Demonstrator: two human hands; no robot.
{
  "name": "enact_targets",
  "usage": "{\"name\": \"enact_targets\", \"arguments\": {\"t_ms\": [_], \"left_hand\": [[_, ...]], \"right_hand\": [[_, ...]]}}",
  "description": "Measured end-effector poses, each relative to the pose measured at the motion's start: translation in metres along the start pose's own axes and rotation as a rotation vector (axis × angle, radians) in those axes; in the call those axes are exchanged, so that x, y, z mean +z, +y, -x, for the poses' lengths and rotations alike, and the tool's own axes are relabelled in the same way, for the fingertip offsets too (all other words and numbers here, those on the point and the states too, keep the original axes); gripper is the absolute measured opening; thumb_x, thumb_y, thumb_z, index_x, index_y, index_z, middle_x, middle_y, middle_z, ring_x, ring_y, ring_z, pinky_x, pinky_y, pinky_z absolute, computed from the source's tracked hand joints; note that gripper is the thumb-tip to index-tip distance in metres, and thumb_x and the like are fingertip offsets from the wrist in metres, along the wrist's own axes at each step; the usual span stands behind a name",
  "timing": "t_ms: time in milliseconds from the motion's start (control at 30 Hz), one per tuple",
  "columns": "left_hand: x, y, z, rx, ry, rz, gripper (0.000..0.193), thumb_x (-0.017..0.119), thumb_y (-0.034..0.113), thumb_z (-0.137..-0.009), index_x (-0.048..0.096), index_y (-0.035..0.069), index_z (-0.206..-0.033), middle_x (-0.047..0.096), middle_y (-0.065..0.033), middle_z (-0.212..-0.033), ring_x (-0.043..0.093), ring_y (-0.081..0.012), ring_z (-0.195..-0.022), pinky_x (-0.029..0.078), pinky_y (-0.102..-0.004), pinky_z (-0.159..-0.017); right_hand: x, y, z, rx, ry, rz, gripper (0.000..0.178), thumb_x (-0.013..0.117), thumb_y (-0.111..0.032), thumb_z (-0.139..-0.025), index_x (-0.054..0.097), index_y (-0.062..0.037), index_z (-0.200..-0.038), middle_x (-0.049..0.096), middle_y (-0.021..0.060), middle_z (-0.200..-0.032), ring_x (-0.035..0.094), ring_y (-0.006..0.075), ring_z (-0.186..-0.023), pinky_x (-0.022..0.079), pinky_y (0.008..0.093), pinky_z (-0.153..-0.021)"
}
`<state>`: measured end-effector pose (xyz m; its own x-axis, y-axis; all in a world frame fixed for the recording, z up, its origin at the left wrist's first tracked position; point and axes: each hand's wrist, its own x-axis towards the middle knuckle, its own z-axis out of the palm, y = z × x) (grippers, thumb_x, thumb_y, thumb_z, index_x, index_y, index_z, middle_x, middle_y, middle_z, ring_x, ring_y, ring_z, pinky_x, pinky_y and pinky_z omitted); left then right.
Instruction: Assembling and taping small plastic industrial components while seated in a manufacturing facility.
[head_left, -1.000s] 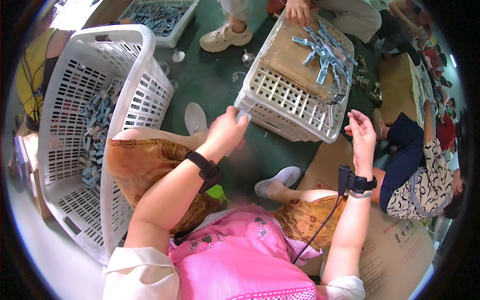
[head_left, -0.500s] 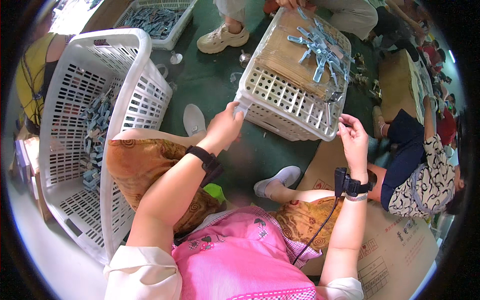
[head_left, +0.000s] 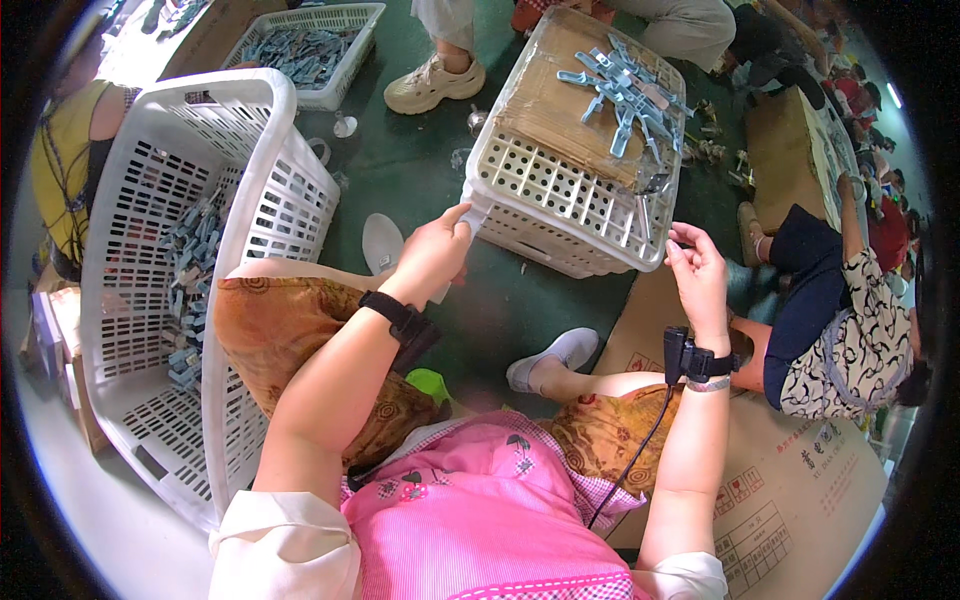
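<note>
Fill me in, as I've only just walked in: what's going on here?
The left hand grips a thin pale strip near one corner of a white crate. The right hand is raised by another corner, fingers curled; whether it holds anything is unclear. Blue clips lie heaped on cardboard atop the crate, and more bluish pieces sit in the large basket on the left.

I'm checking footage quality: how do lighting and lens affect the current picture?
Head view: both sides fade to black; edges of the tall white basket bend; glare whitens the upper left. Also in the head view, the pale strip in the left hand almost blends into the white crate.
</note>
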<state>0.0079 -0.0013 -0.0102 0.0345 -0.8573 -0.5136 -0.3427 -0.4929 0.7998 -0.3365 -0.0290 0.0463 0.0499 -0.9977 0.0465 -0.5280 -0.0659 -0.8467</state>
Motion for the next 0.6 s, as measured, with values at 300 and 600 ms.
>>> {"name": "enact_targets", "arguments": {"t_ms": [300,600], "left_hand": [[0.001,-0.006,-0.011,0.021,-0.018,0.004,0.052,0.036,0.025,-0.09,0.042,0.007,-0.138,0.064,-0.0098,-0.068,0.063,-0.0203,-0.055,0.052,-0.0349,-0.061],[0.007,-0.002,-0.025,-0.006,0.011,0.066,0.06,0.04,0.023,-0.091,0.023,0.004,-0.145,0.063,-0.0143,-0.074,0.062,-0.0219,-0.053,0.053,-0.0359,-0.057]], "right_hand": [[0.007,0.002,-0.003,0.005,-0.047,0.061,0.028,0.063,-0.01,-0.089,0.059,-0.0023,-0.116,0.064,0.0041,-0.103,0.056,0.0048,-0.074,0.049,0.0219,-0.068],[0.011,0.0,0.003,-0.005,-0.049,0.155,0.029,0.065,-0.009,-0.086,0.059,-0.0015,-0.114,0.064,0.0049,-0.1,0.056,0.006,-0.069,0.049,0.0222,-0.065]]}}
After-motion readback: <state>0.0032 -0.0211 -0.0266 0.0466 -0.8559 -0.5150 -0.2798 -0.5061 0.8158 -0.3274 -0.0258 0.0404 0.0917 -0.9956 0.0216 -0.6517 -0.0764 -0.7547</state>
